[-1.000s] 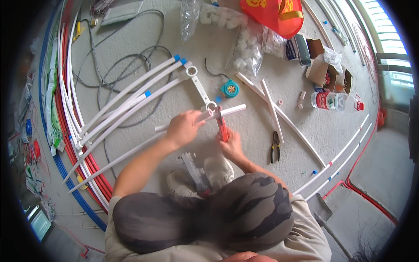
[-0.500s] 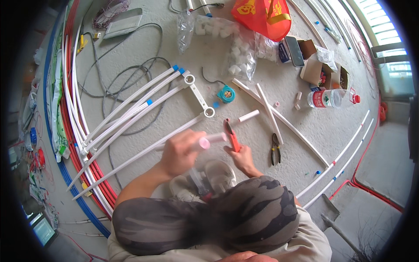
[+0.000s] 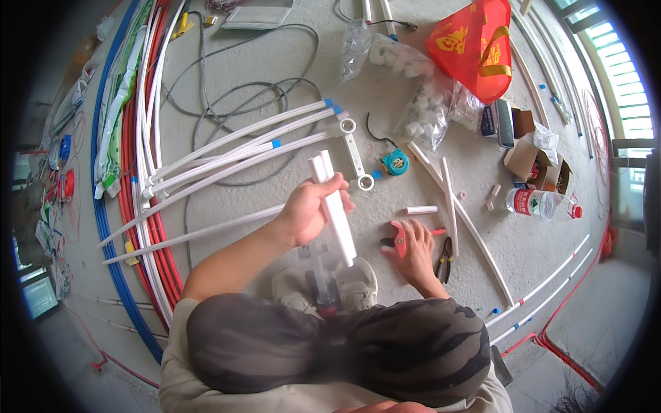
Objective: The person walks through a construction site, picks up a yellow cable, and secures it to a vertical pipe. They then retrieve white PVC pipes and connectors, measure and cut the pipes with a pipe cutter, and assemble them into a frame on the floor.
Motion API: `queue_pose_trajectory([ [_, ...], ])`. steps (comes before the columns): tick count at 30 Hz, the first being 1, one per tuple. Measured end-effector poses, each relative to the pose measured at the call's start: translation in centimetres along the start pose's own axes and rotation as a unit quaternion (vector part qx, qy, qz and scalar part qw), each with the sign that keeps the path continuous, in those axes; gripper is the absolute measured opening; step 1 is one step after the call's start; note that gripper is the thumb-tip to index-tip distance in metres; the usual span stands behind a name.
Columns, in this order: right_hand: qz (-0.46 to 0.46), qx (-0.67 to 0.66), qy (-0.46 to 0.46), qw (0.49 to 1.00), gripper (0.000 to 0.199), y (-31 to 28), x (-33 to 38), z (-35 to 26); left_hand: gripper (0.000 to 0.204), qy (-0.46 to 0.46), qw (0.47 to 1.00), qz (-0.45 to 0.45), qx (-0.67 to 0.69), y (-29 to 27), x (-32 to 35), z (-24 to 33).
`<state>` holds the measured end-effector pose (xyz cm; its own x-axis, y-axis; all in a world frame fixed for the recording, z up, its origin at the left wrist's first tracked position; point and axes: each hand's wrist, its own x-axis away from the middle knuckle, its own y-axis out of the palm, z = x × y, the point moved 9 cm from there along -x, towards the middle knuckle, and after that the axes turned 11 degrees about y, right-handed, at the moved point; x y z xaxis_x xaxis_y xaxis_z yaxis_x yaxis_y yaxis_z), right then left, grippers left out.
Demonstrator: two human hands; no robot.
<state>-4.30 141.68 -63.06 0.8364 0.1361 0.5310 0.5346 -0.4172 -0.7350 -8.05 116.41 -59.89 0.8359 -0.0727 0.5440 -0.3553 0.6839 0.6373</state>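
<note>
My left hand [image 3: 308,212] is closed round two short white pipe pieces [image 3: 337,219], held side by side and nearly upright in the picture. To its right, down at the floor, my right hand [image 3: 417,256] has its fingers over a red pipe cutter [image 3: 399,239]; part of the tool is hidden under the hand. Black-and-yellow pliers [image 3: 447,260] lie just right of that hand. Beyond it rests another short white pipe piece [image 3: 421,210], next to two longer crossed white pipes [image 3: 449,199]. A clear tube-like thing with a red end [image 3: 321,279] stands between my shoes.
A white bar with ringed ends [image 3: 356,158] and a teal tape measure [image 3: 395,163] lie ahead. Long white pipes [image 3: 227,175] and blue pipes [image 3: 105,227] run along the left. Bags of white fittings [image 3: 423,117], a red bag [image 3: 475,45], cartons [image 3: 527,162] and a bottle [image 3: 540,204] sit at the right.
My left hand has raised the pipe pieces and turned them upright. The right hand has brought the pipe cutter down to the right beside the pliers, turning it sideways. The view has shifted left.
</note>
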Motion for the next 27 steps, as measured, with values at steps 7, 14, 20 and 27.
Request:
queue_pose_trajectory([
  [7, -0.34, -0.501, 0.006, 0.796, 0.046, 2.2, -0.2, -10.8, 0.035, -0.014, 0.999, -0.024, 0.034, 0.5, 0.4, -0.9],
  [14, -0.298, -0.383, 0.077, 0.871, 0.023, 3.0, -1.9, -7.5, 0.028, 0.096, 0.977, 0.088, -0.17, -12.5, 6.8, 8.0],
  [20, -0.228, -0.208, -0.009, 0.951, 0.037, 3.0, -4.7, -6.4, 0.023, 0.061, 0.74, 0.072, -0.666, -19.4, 8.7, 2.2],
  [27, -0.17, -0.013, -0.119, 0.978, 0.036, -2.0, -5.2, -11.4, 0.03, 0.146, 0.676, 0.013, -0.722, -18.6, 6.6, -2.4],
])
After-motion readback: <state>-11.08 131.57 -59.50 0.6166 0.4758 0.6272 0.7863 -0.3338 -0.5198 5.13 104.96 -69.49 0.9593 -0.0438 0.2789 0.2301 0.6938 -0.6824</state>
